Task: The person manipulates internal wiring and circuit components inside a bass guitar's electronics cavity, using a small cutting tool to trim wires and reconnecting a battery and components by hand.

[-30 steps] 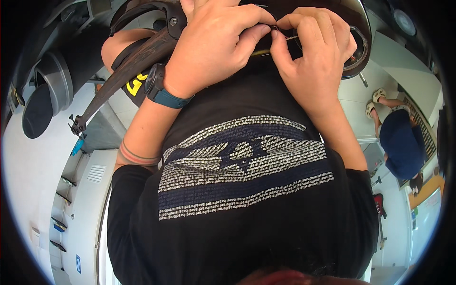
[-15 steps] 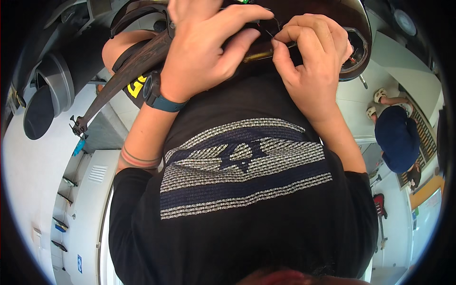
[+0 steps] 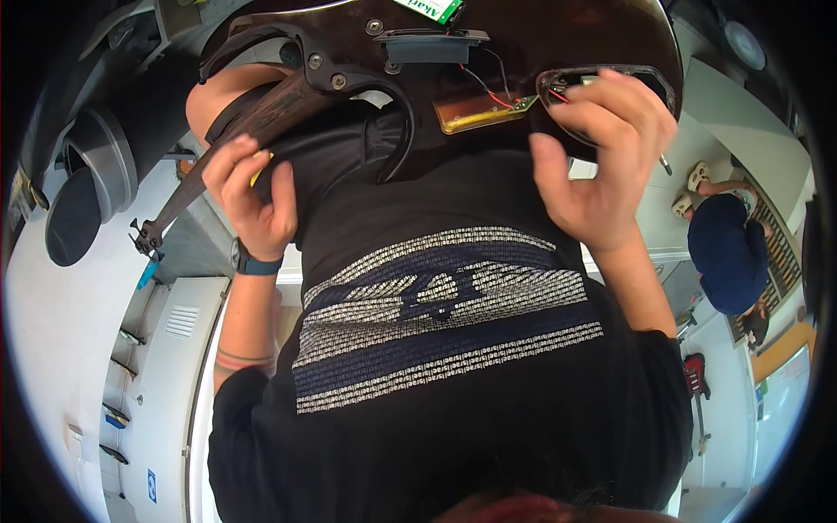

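A dark brown electric guitar (image 3: 558,35) lies back side up across my lap. Its neck (image 3: 283,109) points to the lower left. My left hand (image 3: 253,196) is beside the neck, thumb apart from loosely curled fingers, with nothing visible in it. My right hand (image 3: 606,161) is spread over the open control cavity (image 3: 660,78) and partly covers it. Left of the cavity, an amber block (image 3: 479,116) with a small green circuit board sits on the guitar's back. Thin red and dark wires (image 3: 499,91) run from it towards a black battery holder (image 3: 427,48). A green-and-white battery (image 3: 432,9) lies above.
Another person in dark blue (image 3: 728,253) is at the right, near a slatted rack (image 3: 779,253). A red guitar (image 3: 696,370) hangs below them. A grey bin-like container (image 3: 100,144) stands at the left, near a white cabinet (image 3: 170,375).
Both hands have come away from the thin wire they were pinching. My left hand moved down and left to the neck; my right moved slightly right, uncovering the battery holder and amber block.
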Tool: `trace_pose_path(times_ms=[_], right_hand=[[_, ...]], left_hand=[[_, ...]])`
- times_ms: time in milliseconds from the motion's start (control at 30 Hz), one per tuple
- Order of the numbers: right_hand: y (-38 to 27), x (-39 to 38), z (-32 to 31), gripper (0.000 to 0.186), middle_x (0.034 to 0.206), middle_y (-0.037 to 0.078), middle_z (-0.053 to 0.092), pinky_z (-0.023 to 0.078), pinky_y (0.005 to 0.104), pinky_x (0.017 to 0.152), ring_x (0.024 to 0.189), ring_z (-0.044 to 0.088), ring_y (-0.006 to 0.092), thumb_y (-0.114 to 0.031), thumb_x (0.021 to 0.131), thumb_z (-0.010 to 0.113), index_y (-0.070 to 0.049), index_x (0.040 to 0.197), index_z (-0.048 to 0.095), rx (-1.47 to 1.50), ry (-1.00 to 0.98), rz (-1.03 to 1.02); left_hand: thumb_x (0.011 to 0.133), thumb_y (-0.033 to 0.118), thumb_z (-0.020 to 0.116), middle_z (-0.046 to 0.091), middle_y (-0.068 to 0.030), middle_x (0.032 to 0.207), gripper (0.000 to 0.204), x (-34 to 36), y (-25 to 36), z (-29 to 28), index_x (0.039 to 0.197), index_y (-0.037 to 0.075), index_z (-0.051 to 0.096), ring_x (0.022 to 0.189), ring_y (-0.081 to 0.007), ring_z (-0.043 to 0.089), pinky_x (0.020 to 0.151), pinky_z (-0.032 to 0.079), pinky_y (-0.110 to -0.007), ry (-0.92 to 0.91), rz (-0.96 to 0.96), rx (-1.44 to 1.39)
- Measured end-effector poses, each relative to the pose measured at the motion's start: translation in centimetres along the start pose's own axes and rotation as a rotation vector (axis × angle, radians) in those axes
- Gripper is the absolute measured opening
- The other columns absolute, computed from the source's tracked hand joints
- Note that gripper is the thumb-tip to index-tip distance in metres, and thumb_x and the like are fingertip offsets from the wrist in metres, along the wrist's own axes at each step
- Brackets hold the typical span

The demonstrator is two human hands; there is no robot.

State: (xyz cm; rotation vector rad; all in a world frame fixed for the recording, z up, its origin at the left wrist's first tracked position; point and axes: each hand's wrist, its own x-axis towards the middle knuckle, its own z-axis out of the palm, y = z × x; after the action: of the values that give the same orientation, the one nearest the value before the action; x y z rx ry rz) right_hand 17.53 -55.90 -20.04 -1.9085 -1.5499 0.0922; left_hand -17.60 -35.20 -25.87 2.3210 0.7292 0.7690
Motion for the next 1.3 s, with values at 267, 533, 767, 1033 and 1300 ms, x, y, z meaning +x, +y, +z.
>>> trace_pose_path(times_ms=[267,533,767,1033,1300], right_hand=[[1.9,-0.9,1.2,0.034,0.112,0.005,0.074,0.043,0.0435,0.106,0.112,0.065,0.0281,-0.004,0.083,0.079,-0.012,0.115,0.071,0.034,0.189,-0.005],[1.7,-0.1,1.7,0.026,0.113,0.007,0.074,0.041,0.0441,0.106,0.112,0.065,0.0280,-0.002,0.091,0.076,-0.010,0.116,0.072,0.002,0.152,0.086],[1.5,0.1,1.8,0.023,0.113,0.007,0.074,0.041,0.0441,0.105,0.111,0.065,0.0282,-0.004,0.094,0.076,-0.010,0.116,0.072,-0.015,0.160,0.112],[1.1,0.8,1.4,0.019,0.111,0.007,0.074,0.041,0.0424,0.104,0.108,0.064,0.0286,-0.003,0.096,0.073,-0.007,0.114,0.073,0.130,0.198,0.225],[0.0,5.2,0.0,0.010,0.100,-0.003,0.074,0.040,0.0419,0.102,0.107,0.064,0.0236,-0.022,0.098,0.080,-0.014,0.101,0.081,-0.075,-0.176,0.293]], left_hand=[[0.096,0.037,0.073,0.069,-0.0128,0.134,0.042,-4.6,-3.2,-2.0,0.128,0.009,0.071,0.132,-0.0364,0.062,0.119,0.037,-0.054,-0.384,0.036,0.272],[0.092,0.033,0.074,0.069,-0.0114,0.129,0.038,-4.1,-3.1,-1.8,0.122,0.009,0.075,0.128,-0.0341,0.063,0.115,0.037,-0.052,-0.374,-0.002,0.261],[0.092,0.032,0.074,0.069,-0.0108,0.127,0.037,-3.8,-2.9,-1.5,0.121,0.010,0.075,0.127,-0.0339,0.063,0.115,0.037,-0.051,-0.353,0.000,0.263],[0.091,0.030,0.074,0.069,-0.0102,0.125,0.035,-4.0,-3.0,-1.1,0.119,0.010,0.075,0.127,-0.0341,0.063,0.115,0.038,-0.052,-0.331,-0.006,0.251],[0.089,0.025,0.074,0.070,-0.0102,0.125,0.033,-4.0,-2.8,-0.8,0.118,0.009,0.076,0.127,-0.0343,0.063,0.116,0.039,-0.052,-0.294,0.003,0.243]])
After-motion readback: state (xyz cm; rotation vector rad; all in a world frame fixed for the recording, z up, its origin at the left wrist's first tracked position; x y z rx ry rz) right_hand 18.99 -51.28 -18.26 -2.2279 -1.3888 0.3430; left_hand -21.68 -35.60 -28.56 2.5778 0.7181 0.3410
